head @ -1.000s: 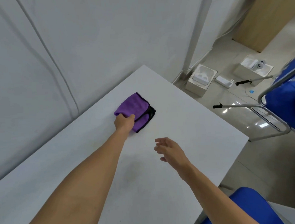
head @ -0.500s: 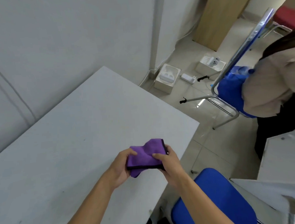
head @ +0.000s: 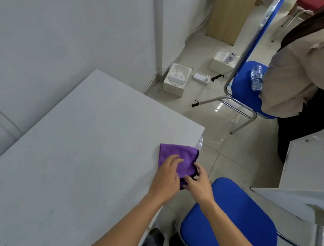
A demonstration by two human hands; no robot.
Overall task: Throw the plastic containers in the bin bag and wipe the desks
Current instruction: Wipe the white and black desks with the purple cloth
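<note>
A purple cloth (head: 179, 153) with a black hem lies on the near right corner of the white desk (head: 84, 144), its near edge hanging over the desk's side. My left hand (head: 166, 180) rests flat on the cloth and presses it down. My right hand (head: 199, 184) is at the cloth's overhanging edge and pinches the hem between thumb and fingers. A clear plastic bottle (head: 256, 77) lies on the seat of a blue chair (head: 243, 85) across the aisle.
Another blue chair (head: 227, 224) stands just below my right hand. A person in a beige top (head: 294, 70) stands at the right beside a second white desk (head: 307, 163). Open white boxes (head: 176, 78) and a power strip lie on the floor by the wall.
The cloth was pulled from the desk's far side, lifted in both hands, and is now laid on the near right corner. My left hand moved on top of it.
</note>
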